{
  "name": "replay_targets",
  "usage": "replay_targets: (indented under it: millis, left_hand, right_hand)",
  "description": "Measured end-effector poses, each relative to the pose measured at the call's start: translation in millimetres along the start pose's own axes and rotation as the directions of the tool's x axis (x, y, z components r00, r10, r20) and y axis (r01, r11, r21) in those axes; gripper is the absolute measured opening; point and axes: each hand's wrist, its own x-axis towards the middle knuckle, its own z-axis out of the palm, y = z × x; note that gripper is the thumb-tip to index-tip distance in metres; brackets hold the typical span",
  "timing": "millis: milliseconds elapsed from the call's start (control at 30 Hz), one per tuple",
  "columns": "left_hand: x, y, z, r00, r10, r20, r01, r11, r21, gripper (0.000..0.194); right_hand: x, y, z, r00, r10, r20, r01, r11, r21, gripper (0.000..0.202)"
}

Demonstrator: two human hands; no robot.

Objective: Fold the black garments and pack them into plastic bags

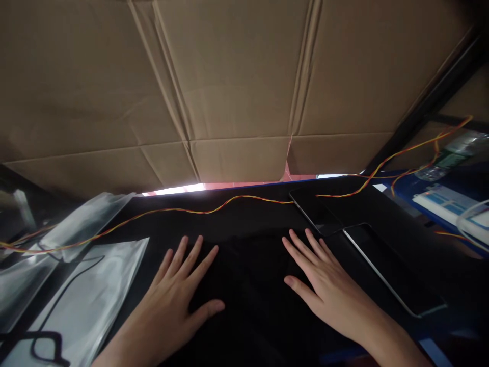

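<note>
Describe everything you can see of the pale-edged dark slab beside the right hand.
The pale-edged dark slab is long, thin and rectangular, with a dark, smooth, screen-like face and a whitish rim showing along its left side. Nothing lit shows on it. It lies flat on the black surface, slanting away to the left, just right of the right hand, with a gap between. A thin dark cord passes at its far end; whether it connects is unclear.

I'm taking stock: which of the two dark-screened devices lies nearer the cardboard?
The far device, just past the right hand; the near device lies lower in view, right of that hand.
</note>
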Motion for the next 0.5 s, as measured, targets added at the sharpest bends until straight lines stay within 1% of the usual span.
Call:
replay_targets:
  millis: [133, 200, 267, 367, 433, 467, 500]
  left_hand:
    - [2.9, -15.1, -1.2, 0.999, -0.001, 0.044, 0.001, 1.000, -0.007, 0.114]
    - [3.2, -17.4, -1.1, 0.998, -0.002, 0.058, 0.002, 1.000, -0.008, 0.121]
    - [2.8, -17.5, -0.3, 0.998, -0.004, 0.064, 0.005, 1.000, -0.007, 0.127]
    - [2.4, -17.3, -0.3, 0.998, -0.002, 0.063, 0.002, 1.000, -0.010, 0.130]
    - [4.1, -17.1, -2.2, 0.998, 0.010, 0.057, -0.009, 1.000, -0.017, 0.133]
    - [5.8, -16.4, -3.6, 0.999, 0.016, 0.052, -0.014, 1.000, -0.021, 0.131]
    - [8.2, -15.0, -5.2, 0.999, 0.020, 0.048, -0.019, 1.000, -0.025, 0.124]
  right_hand:
    - [-0.6, 4.7, -2.5, 1.000, -0.012, 0.004, 0.012, 1.000, -0.021, 0.102]
    - [-1.2, 7.3, -0.1, 1.000, -0.027, 0.001, 0.027, 0.998, -0.050, 0.107]
    - [-2.5, 11.2, 2.5, 0.999, -0.040, 0.001, 0.040, 0.997, -0.063, 0.107]
    - [-4.3, 15.8, 1.9, 0.998, -0.060, 0.008, 0.060, 0.996, -0.063, 0.104]
    - [-3.9, 14.2, -1.8, 0.997, -0.072, -0.002, 0.072, 0.996, -0.055, 0.096]
    - [-2.8, 11.5, -3.9, 0.996, -0.079, -0.028, 0.077, 0.996, -0.050, 0.089]
    - [-1.2, 7.6, -5.5, 0.994, -0.088, -0.066, 0.085, 0.995, -0.046, 0.083]
